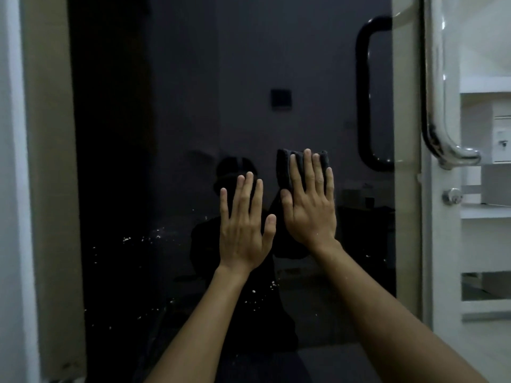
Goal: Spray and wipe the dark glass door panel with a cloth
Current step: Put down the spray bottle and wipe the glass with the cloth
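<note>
The dark glass door panel (pixel 210 78) fills the middle of the view and reflects a person. My right hand (pixel 309 205) lies flat with straight fingers on a folded dark cloth (pixel 283 170), pressing it against the glass at mid height. My left hand (pixel 244 225) is spread flat on the bare glass just left of it, fingers pointing up. White specks and droplets (pixel 143 239) dot the lower part of the panel. No spray bottle is in sight.
A chrome pull handle (pixel 439 111) is fixed to the door's right edge, with a round lock (pixel 452 196) under it. A black handle (pixel 365 95) shows through the glass. A beige frame (pixel 52 161) borders the left. White shelves (pixel 486 208) stand at right.
</note>
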`<state>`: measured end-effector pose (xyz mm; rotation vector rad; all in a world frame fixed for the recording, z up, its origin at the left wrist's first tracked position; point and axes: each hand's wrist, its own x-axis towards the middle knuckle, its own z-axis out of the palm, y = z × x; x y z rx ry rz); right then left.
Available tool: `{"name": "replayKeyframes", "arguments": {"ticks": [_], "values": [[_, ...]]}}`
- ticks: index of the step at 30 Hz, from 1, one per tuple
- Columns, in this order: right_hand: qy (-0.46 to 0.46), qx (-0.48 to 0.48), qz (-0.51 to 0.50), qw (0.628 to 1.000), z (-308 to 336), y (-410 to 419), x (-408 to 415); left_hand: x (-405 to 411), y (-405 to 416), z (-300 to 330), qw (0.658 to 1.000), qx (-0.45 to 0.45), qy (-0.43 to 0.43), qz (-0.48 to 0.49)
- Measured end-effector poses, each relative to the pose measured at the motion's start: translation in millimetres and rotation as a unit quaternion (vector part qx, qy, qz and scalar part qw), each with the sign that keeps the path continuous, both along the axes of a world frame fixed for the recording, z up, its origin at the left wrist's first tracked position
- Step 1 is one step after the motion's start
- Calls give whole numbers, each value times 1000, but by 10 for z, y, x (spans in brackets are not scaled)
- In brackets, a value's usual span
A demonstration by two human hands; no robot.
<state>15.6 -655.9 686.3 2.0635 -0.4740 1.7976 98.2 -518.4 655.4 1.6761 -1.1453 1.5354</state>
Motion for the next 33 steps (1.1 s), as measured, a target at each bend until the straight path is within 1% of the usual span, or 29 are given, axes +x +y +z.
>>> {"name": "replayKeyframes", "arguments": {"ticks": [4, 9, 13, 18, 20, 25, 33], "values": [[-6, 14, -3, 1000, -71, -290, -227, -39, -133, -61, 1000, -7, 8, 19], [-9, 23, -6, 1000, -159, -639, -484, -31, -242, -87, 997, -18, -10, 73], [-14, 29, -5, 999, -192, -854, -654, -10, -265, -98, 995, -26, -17, 99], [-25, 21, 13, 999, -255, -1121, -840, 12, -268, -106, 994, -26, -19, 109], [-28, 26, 6, 999, -278, -1254, -929, 13, -271, -105, 993, -25, -18, 111], [-36, 73, -6, 997, -337, -1511, -1143, 12, -276, -116, 993, -29, -16, 115], [-33, 81, -3, 996, -344, -1523, -1168, 2, -290, -114, 993, -41, -22, 108]]}}
